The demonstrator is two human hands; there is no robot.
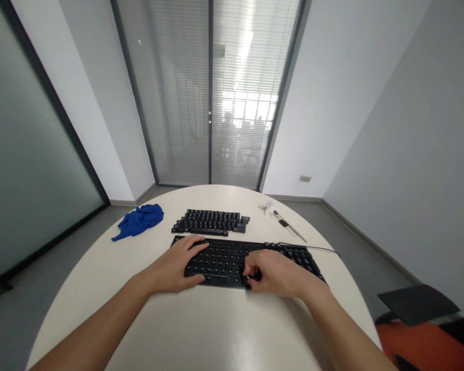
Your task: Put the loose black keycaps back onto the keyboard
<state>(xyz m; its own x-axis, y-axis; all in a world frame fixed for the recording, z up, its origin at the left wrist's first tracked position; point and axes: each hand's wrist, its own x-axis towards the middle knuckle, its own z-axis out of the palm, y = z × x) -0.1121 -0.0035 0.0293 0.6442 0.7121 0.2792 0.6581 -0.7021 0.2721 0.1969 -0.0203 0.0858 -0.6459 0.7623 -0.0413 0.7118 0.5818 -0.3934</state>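
Near tabletop (201, 330): passable | beyond keyboard (224, 257): keycaps (212, 221) block | left: blue cloth (141, 220) | right: cable (321, 249)

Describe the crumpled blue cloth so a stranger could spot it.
Start from the cream, round-edged table. Near its left edge, beyond the bare left hand, lies the crumpled blue cloth. Its colour sets it apart from the black plastic keycaps.
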